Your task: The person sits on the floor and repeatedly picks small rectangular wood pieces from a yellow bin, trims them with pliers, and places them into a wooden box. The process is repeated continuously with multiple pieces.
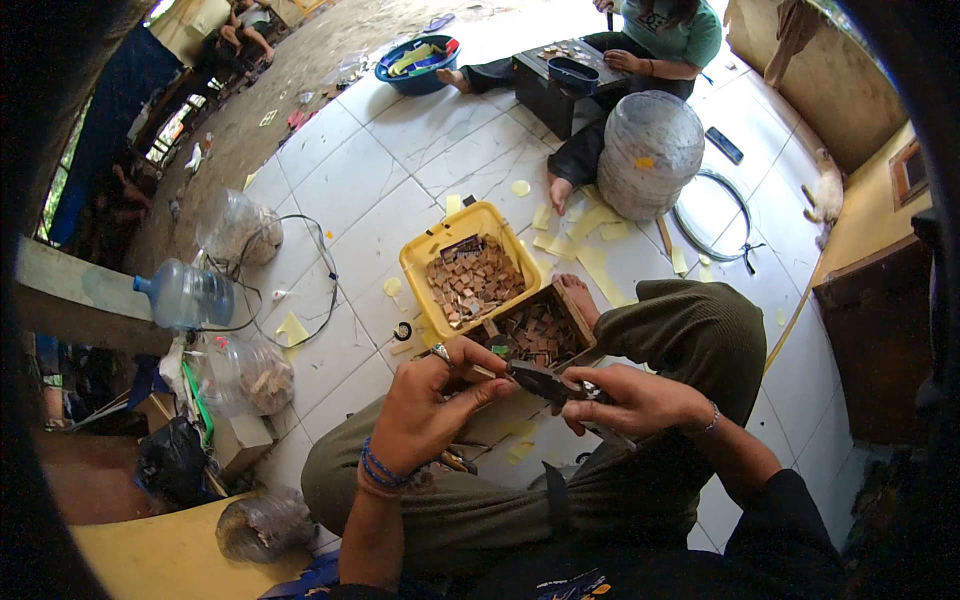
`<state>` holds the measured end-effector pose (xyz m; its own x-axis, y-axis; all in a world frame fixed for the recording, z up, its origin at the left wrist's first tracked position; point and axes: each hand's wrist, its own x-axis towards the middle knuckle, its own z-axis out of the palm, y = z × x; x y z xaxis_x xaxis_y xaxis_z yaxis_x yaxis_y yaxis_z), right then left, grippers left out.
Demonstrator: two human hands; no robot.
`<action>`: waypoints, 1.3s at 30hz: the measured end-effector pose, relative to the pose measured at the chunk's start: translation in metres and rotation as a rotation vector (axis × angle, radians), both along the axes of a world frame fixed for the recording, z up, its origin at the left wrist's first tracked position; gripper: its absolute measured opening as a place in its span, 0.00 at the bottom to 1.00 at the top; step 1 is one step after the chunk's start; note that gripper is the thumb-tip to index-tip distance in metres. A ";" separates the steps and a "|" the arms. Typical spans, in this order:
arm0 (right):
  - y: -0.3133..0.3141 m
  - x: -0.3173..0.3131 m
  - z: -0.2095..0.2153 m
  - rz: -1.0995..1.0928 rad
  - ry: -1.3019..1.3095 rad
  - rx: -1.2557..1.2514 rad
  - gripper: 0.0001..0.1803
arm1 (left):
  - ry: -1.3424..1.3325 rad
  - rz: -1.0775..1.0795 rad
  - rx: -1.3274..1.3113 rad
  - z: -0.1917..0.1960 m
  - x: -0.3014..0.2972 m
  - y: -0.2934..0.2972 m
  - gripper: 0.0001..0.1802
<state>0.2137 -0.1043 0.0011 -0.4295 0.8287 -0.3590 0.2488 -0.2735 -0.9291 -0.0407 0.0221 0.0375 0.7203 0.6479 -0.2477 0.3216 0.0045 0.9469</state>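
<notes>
My right hand [640, 402] is wrapped round the handles of a pair of dark pliers [542, 381], whose jaws point left. My left hand [440, 400] is closed in a pinch right at the jaws' tip; whatever sits between its fingertips is too small to make out. Just beyond both hands stands a wooden box [579, 318] with small brown square pieces [540, 333] in it. Touching it on the far left is a yellow plastic tub [412, 262], heaped with similar square pieces [480, 283]. My crossed legs lie beneath my forearms.
Yellow paper scraps [597, 270] litter the tiles near a large clear plastic container [652, 150] and a wire coil [745, 215]. Ahead, another person [672, 40] sits at a dark box [545, 100]. Left are a blue basin [405, 85], a water bottle [190, 294] and a cable [335, 275].
</notes>
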 end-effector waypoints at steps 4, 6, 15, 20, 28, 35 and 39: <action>0.007 -0.008 -0.008 -0.229 -0.090 0.278 0.18 | -0.105 0.036 0.169 0.001 0.002 0.001 0.09; 0.011 -0.012 -0.011 -0.519 -0.070 0.240 0.19 | -0.068 0.046 0.279 -0.001 0.004 0.003 0.08; 0.022 0.001 0.007 -1.356 0.794 -0.240 0.30 | 0.161 -0.209 0.622 -0.081 0.044 0.010 0.07; 0.010 0.009 0.014 -1.198 0.925 -0.335 0.28 | 0.351 -0.311 0.617 -0.140 0.071 0.009 0.06; 0.001 0.021 0.023 -1.227 0.953 -0.447 0.26 | 0.644 -0.394 0.894 -0.228 0.106 0.048 0.10; 0.005 0.024 0.024 -1.235 0.915 -0.515 0.30 | 0.710 -0.260 0.747 -0.287 0.090 0.151 0.11; 0.012 0.022 0.025 -1.283 0.885 -0.561 0.30 | 0.972 -0.203 0.667 -0.315 0.064 0.199 0.14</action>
